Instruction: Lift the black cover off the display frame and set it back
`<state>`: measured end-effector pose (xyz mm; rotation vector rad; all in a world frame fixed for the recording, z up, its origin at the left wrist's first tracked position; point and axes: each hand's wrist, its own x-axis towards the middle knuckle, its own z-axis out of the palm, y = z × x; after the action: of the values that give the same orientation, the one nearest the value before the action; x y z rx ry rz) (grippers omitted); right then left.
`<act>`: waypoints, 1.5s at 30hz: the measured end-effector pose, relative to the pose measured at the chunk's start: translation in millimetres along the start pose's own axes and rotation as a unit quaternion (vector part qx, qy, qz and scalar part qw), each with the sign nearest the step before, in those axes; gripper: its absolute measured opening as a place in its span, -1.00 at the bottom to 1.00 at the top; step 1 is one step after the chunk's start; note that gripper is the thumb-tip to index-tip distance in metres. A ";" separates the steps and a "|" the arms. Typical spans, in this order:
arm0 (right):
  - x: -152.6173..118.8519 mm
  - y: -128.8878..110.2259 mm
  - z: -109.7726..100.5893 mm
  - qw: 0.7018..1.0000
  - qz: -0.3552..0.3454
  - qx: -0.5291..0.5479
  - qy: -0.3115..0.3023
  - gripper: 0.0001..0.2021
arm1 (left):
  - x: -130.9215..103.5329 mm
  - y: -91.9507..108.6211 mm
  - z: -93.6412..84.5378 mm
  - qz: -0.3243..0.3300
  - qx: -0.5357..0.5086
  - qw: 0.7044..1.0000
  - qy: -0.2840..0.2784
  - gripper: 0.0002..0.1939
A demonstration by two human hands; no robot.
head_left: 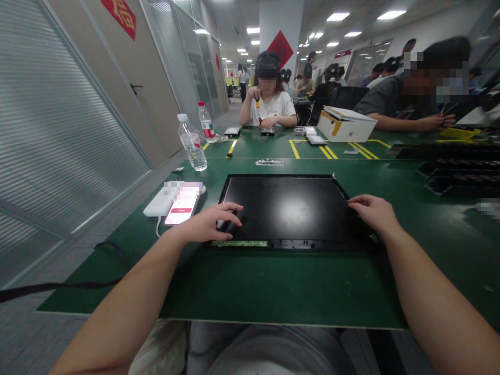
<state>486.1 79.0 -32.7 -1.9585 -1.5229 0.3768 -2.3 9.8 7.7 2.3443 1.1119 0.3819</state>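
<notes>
A black display panel (289,211) lies flat on the green table in front of me, its screen facing up. Along its near edge a strip of green circuit board (242,244) is exposed at the left. My left hand (209,223) rests over the panel's left side, fingers spread apart and fingertips on or just above the screen. At the right side, my right hand (374,212) has thumb and fingers pinched together on the frame's edge. Its fingertips partly cover that edge.
A phone (183,204) and a white device (158,202) with a cable lie to the left. Two bottles (192,145) stand behind them. Small pale parts (269,162) lie beyond the panel. Dark frames (461,172) are stacked right. Co-workers sit across, near a white box (347,125).
</notes>
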 end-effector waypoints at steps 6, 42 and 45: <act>-1.6 -1.7 -1.2 1.000 -0.004 -0.003 0.001 -0.81 | 0.9 -2.2 0.7 -0.008 -0.002 1.000 0.000 -0.70; -1.3 1.2 -6.6 0.992 -0.083 -0.079 -0.060 -0.57 | 2.4 -2.2 3.9 -0.029 0.070 0.997 0.015 -0.54; -1.4 7.6 -9.1 0.970 -0.174 -0.103 -0.135 -0.24 | 2.5 -3.4 4.3 -0.027 0.074 0.997 0.015 -0.53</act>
<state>496.7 73.9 -30.7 -1.7935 -2.1160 0.3551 -1.0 12.1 2.3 2.4375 1.2532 0.3263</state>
